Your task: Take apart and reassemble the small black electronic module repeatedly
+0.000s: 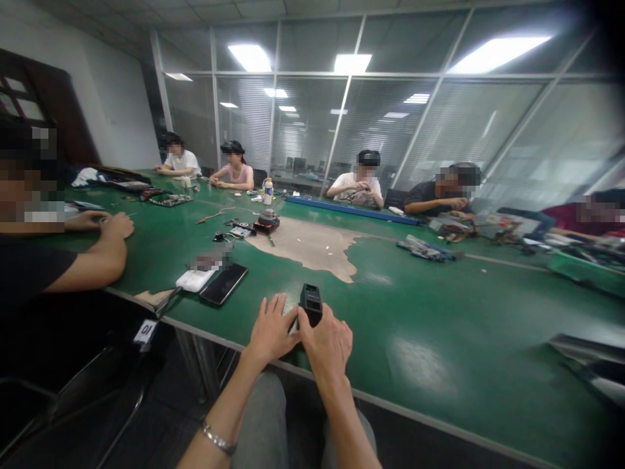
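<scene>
Near the front edge of the green table, my right hand (328,339) is closed around the lower part of a black box-shaped housing (310,297) with openings in its top face. My left hand (273,331) rests just to the left of it, fingers stretched out and its thumb pointing toward my right hand. A pale patch or thing shows between my left fingers and the housing; I cannot make out what it is. Left of my hands lie a dark phone (224,284) and a white power adapter or strip (196,279) with a cable.
A torn beige patch (312,244) marks the middle of the green table (439,312). Small electronic parts (239,231) and a dark round part (268,219) lie around it. Gloves (422,247) are farther right. Co-workers sit around the table, one close on my left (92,254).
</scene>
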